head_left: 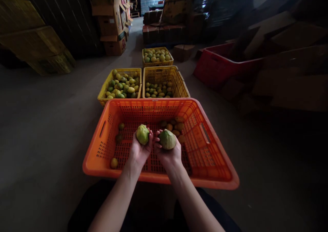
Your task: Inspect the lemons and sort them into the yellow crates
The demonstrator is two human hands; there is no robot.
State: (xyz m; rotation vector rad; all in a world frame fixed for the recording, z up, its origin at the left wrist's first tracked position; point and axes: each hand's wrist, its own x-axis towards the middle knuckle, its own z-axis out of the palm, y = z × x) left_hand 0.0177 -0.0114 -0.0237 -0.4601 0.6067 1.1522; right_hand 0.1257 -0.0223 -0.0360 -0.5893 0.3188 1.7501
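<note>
Palm up, my left hand (140, 150) cups a bumpy light-green fruit (142, 134), its fingers curled along the fruit's right side. Close beside it, my right hand (172, 155) holds a larger, darker green fruit (167, 139) with a paler lower side. Both hands are above a large orange crate (153, 177) with slotted walls. Inside the crate, several yellow-brown fruits (176, 132) lie at the back right. A yellowish fruit (114, 163) rests at the front left, and two darker ones (119, 138) are farther back on that side.
Beyond the orange crate stand a yellow crate (102, 94) of green-yellow fruits, a second yellow crate (183, 85) partly filled, and a third (158, 64) behind. A red bin (212, 66) is at the right. Stacked cardboard boxes (109, 25) stand at the back left.
</note>
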